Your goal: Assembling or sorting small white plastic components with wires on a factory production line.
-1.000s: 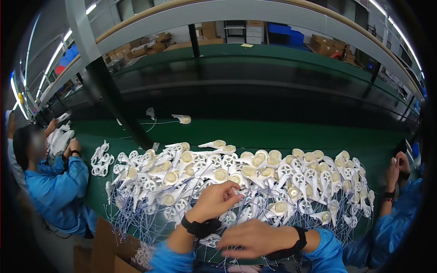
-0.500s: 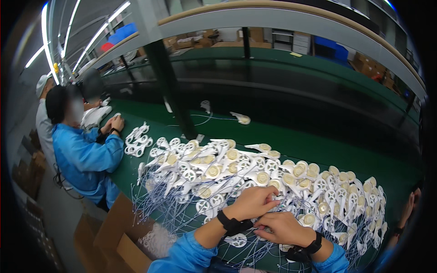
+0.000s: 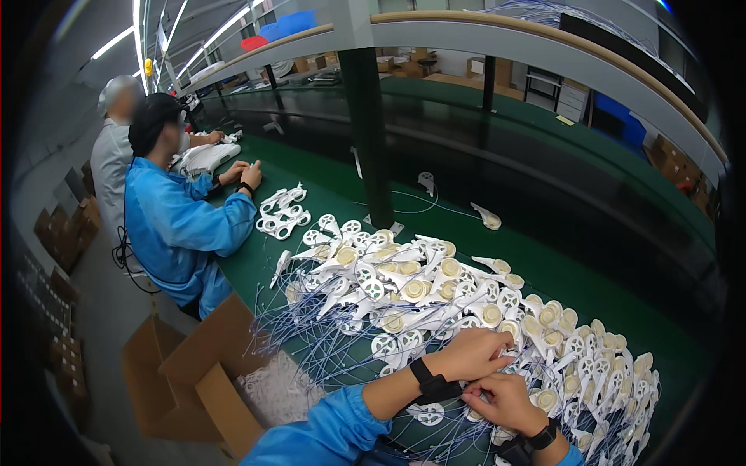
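A broad pile of white plastic parts, many fitted with round cream discs, covers a green counter. The person's left hand and right hand are close together over the pile's near side, fingers curled inward and nearly closed; whether either grips a part cannot be told. Thin bluish wires spill from the pile's near edge. Left of the pile are a smaller cluster of white parts, a blue-clad co-worker and, nearer, an open cardboard box. A dark post rises just behind the pile.
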`<control>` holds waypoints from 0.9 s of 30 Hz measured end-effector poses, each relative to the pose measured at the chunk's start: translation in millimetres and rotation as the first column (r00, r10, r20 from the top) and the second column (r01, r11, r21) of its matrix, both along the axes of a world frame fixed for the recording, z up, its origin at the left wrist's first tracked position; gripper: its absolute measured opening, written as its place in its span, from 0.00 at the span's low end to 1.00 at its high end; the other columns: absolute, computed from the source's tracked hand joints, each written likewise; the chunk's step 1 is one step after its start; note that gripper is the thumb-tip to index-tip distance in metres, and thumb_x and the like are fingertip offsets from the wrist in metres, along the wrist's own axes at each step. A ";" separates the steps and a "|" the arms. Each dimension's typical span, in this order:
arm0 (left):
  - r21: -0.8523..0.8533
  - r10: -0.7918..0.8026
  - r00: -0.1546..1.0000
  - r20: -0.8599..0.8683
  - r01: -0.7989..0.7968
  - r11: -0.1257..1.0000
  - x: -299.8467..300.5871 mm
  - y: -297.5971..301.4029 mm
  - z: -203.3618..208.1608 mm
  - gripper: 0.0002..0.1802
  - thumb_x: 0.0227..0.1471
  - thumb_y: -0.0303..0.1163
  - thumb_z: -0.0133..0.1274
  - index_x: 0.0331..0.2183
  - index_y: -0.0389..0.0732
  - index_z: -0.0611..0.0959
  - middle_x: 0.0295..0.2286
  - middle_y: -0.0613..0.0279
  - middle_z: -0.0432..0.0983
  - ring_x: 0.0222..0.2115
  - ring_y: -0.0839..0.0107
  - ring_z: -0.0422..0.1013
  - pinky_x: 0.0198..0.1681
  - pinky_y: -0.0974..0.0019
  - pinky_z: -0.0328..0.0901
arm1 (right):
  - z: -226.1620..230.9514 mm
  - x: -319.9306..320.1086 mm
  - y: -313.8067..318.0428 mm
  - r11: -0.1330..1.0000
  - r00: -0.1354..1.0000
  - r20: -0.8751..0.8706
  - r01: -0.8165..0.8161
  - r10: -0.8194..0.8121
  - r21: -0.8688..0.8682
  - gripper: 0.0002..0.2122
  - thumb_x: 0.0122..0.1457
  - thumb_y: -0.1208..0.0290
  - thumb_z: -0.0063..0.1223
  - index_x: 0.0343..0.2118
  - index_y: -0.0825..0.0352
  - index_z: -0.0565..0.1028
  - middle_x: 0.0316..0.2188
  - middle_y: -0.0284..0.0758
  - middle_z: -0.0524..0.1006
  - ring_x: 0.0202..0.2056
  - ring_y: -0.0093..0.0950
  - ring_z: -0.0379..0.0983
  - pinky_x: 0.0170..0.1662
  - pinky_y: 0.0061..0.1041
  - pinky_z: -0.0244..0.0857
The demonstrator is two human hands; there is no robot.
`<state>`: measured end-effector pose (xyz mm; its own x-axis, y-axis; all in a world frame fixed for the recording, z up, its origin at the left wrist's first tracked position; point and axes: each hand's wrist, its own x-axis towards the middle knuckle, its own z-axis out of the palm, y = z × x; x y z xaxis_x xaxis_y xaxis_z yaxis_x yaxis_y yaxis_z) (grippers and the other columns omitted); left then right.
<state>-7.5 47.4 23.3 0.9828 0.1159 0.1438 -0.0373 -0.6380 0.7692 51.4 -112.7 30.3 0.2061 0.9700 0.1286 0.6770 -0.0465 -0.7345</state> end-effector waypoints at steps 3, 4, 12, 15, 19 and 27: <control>0.022 0.008 1.000 0.009 -0.008 1.000 -0.6 0.1 -0.4 0.17 0.51 0.45 0.54 0.37 0.43 0.78 0.20 0.60 0.75 0.22 0.58 0.73 0.25 0.58 0.64 | -0.1 -0.3 0.0 1.000 1.000 0.005 0.002 -0.002 0.002 0.07 0.48 0.66 0.63 0.28 0.62 0.80 0.19 0.29 0.76 0.18 0.27 0.72 0.22 0.24 0.63; 0.024 0.006 1.000 0.003 -0.006 1.000 -1.0 0.1 1.1 0.17 0.51 0.45 0.54 0.37 0.43 0.78 0.20 0.60 0.75 0.22 0.58 0.73 0.25 0.58 0.64 | -0.1 -0.4 0.1 1.000 1.000 0.012 0.003 -0.003 0.008 0.07 0.48 0.66 0.63 0.27 0.62 0.80 0.18 0.29 0.76 0.18 0.27 0.71 0.22 0.24 0.63; 0.025 -0.009 1.000 -0.024 0.009 1.000 0.6 -1.0 2.9 0.17 0.51 0.45 0.54 0.37 0.42 0.78 0.19 0.59 0.75 0.22 0.57 0.73 0.25 0.57 0.64 | -0.9 -0.1 -0.7 0.999 1.000 -0.006 0.002 -0.001 0.040 0.09 0.46 0.70 0.66 0.28 0.67 0.80 0.18 0.32 0.76 0.16 0.23 0.69 0.21 0.20 0.61; 0.022 -0.004 1.000 -0.014 0.004 1.000 -0.9 -0.8 3.3 0.17 0.51 0.45 0.54 0.37 0.43 0.78 0.19 0.59 0.75 0.22 0.57 0.73 0.25 0.57 0.64 | -1.0 -0.6 -0.6 0.999 1.000 -0.015 0.000 0.001 0.039 0.08 0.46 0.70 0.66 0.28 0.67 0.80 0.18 0.32 0.76 0.16 0.23 0.69 0.21 0.20 0.62; 0.026 -0.008 0.999 -0.032 0.009 1.000 0.8 -1.4 1.9 0.17 0.51 0.45 0.53 0.37 0.43 0.78 0.20 0.59 0.75 0.22 0.57 0.73 0.25 0.58 0.64 | -1.0 0.1 -1.6 1.000 1.000 -0.007 -0.001 0.001 0.026 0.08 0.46 0.70 0.66 0.28 0.67 0.80 0.18 0.32 0.76 0.16 0.23 0.70 0.21 0.20 0.62; 0.028 -0.010 1.000 -0.007 0.011 1.000 0.0 -0.9 2.0 0.18 0.52 0.46 0.53 0.38 0.43 0.78 0.19 0.59 0.75 0.22 0.58 0.73 0.25 0.58 0.64 | 1.3 -1.1 -1.4 1.000 1.000 -0.011 0.002 -0.002 0.014 0.09 0.47 0.69 0.66 0.29 0.67 0.80 0.19 0.32 0.76 0.17 0.22 0.70 0.21 0.19 0.62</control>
<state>-7.5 46.5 25.3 0.9849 0.1017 0.1401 -0.0389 -0.6587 0.7514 50.4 -114.1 31.6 0.2092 0.9679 0.1395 0.6690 -0.0376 -0.7423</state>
